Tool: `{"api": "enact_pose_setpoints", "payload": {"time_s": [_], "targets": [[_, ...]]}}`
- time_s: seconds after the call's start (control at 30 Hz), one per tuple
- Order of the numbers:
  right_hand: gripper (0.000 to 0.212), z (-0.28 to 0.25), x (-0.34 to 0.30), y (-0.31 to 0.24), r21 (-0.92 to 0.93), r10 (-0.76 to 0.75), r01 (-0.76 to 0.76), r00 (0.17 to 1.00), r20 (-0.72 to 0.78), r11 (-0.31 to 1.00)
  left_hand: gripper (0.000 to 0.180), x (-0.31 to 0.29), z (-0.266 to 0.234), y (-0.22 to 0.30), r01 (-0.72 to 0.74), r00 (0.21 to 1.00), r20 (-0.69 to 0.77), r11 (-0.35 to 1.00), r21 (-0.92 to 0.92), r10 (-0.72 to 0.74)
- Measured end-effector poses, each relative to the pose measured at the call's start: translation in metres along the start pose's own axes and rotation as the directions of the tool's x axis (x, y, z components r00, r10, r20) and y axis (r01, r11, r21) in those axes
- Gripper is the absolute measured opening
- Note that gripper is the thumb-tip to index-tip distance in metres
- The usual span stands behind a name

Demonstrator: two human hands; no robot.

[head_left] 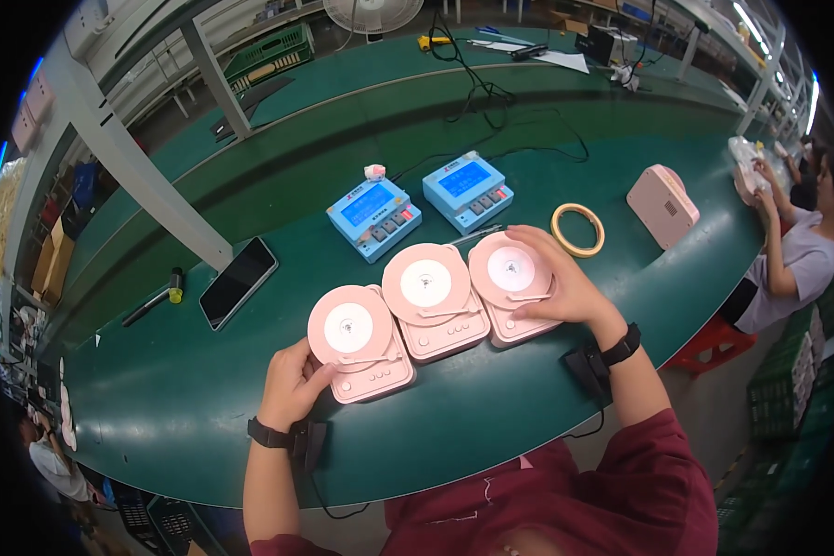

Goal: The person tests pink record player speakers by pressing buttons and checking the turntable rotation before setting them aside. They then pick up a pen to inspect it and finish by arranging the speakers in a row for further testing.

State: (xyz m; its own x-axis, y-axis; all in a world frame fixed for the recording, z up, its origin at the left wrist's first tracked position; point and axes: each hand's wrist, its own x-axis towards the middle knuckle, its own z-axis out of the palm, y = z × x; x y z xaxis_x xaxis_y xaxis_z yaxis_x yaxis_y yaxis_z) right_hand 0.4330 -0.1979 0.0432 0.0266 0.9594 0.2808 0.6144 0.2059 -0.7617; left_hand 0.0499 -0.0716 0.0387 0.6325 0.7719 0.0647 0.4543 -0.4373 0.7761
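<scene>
Three pink toy record players stand side by side on the green table, each with a round turntable top, a white centre label and a small tonearm. My left hand (294,378) grips the outer edge of the left record player (373,375), thumb on its front corner. Around the right record player (521,326) curls my right hand (570,283), fingers at the far rim and thumb near the tonearm. Between them the middle record player (445,338) touches both neighbours, with neither hand on it.
Beyond the players sit two blue meter boxes (375,218) with lit screens. To the right lie a tape roll (577,230) and another pink player (663,207) on its side. A phone (238,283) and a marker-like tool (155,298) lie left. A co-worker (792,250) sits at far right.
</scene>
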Motion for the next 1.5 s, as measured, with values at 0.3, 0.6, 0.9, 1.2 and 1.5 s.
{"api": "enact_pose_setpoints", "payload": {"time_s": [0.3, 0.6, 0.9, 1.2, 1.5], "targets": [[0.094, -0.003, -0.008, 0.001, 0.011, -0.004, 0.004, 1.0, -0.024, 1.0, 0.036, 0.002, 0.005, -0.005, -0.077, 0.996, -0.052, 0.997, -0.006, 0.077], [0.107, -0.025, -0.019, 0.011, 0.115, 0.113, -0.133, 0.979, 0.171, 0.984, 0.037, 0.001, 0.004, -0.001, -0.069, 0.996, -0.052, 0.998, 0.009, 0.069], [0.105, -0.025, -0.018, 0.005, 0.346, 0.265, -0.365, 0.916, 0.302, 0.864, 0.038, 0.002, 0.006, -0.002, -0.052, 0.998, -0.043, 0.999, -0.004, 0.052], [0.101, -0.025, -0.018, 0.007, 0.259, 0.224, -0.303, 0.929, 0.294, 0.917, 0.038, 0.001, 0.005, -0.002, -0.053, 0.997, -0.052, 0.999, -0.01, 0.052], [0.091, -0.025, -0.018, 0.015, 0.323, 0.258, -0.306, 0.949, 0.183, 0.896, 0.037, 0.001, 0.004, -0.003, -0.055, 0.998, -0.044, 0.998, -0.01, 0.054]]}}
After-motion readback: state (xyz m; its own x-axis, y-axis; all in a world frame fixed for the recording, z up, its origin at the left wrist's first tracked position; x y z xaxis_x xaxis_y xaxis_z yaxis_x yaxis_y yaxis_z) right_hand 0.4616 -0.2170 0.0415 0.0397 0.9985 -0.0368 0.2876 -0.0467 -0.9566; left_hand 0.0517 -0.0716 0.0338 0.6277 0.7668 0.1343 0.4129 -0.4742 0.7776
